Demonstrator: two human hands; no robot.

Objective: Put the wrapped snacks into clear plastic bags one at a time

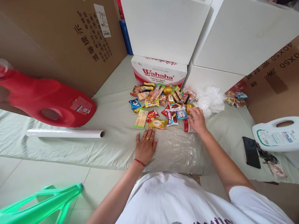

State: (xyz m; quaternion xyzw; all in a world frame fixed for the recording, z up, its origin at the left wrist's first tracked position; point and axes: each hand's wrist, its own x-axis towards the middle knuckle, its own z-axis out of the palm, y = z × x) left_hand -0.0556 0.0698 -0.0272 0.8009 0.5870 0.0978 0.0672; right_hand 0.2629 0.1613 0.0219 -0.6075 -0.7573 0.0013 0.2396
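My left hand [146,145] lies flat with its fingers stretched out on the pale cloth, its fingertips close to a yellow snack packet [157,123]. Right of it, a flat clear plastic bag [175,149] is spread along the table's front edge. My right hand [197,119] is at the right side of the snack pile, fingers apart, by a small yellow packet [188,107] and a red packet [186,125]; contact is unclear. Between the hands lie a blue-and-white packet [181,114], a long cracker pack [141,118] and several other wrapped snacks.
Behind the pile stands a Wahaha water carton [158,73] under white boxes. Crumpled clear bags [211,99] lie to the right, with a black phone [251,152] and white jug [275,133] beyond. At left are a red jug [51,101], a film roll [65,133] and a green stool [44,203].
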